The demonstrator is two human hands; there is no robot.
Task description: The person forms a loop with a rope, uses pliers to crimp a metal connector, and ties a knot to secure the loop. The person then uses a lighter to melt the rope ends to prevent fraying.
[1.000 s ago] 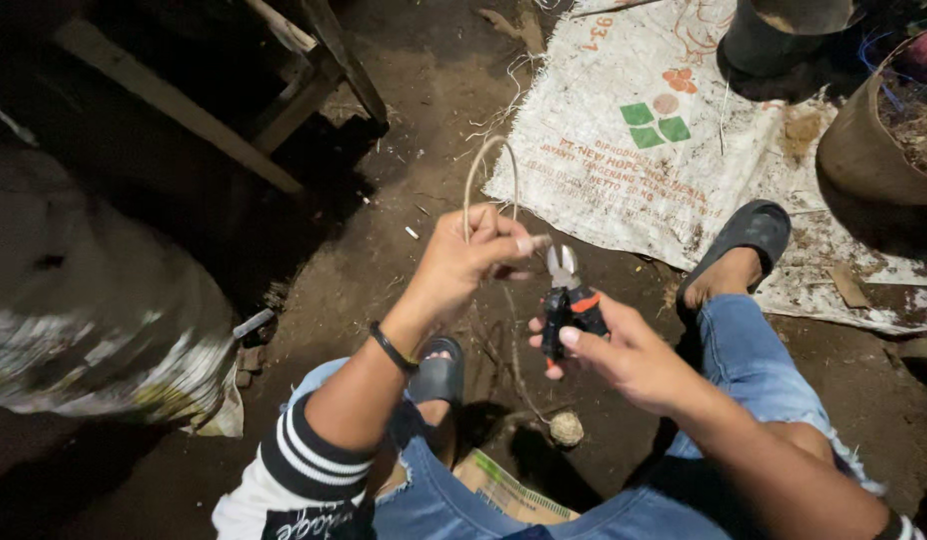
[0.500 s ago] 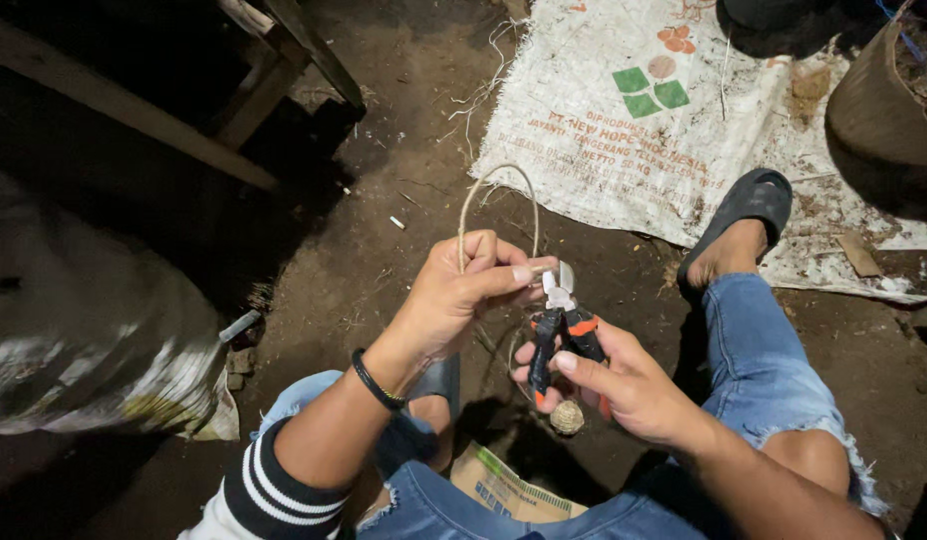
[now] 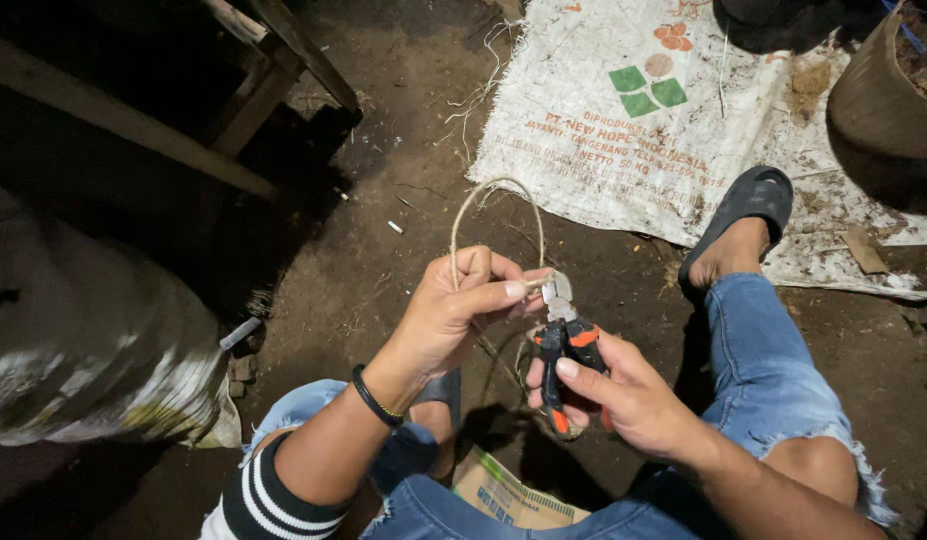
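My left hand [image 3: 462, 312] pinches a thin pale strip of cane or twine [image 3: 496, 190] that curves up into a loop above my fingers. My right hand [image 3: 624, 395] grips pliers with black and orange handles [image 3: 562, 340], their metal jaws set against the strip's end right by my left fingertips. A black band circles my left wrist. Both hands hover over my knees, which are in torn blue jeans.
A printed white woven sack [image 3: 684, 120] lies spread on the dirt floor ahead. My foot in a black sandal [image 3: 744, 215] rests on its edge. A brown basket [image 3: 884, 95] stands far right, wooden legs [image 3: 264, 70] upper left, a stuffed sack [image 3: 84, 340] left, a cardboard piece [image 3: 509, 492] beneath me.
The pliers have moved up so their jaws meet the strip's end at my left fingertips. My left hand has turned slightly and the loop stands more upright.
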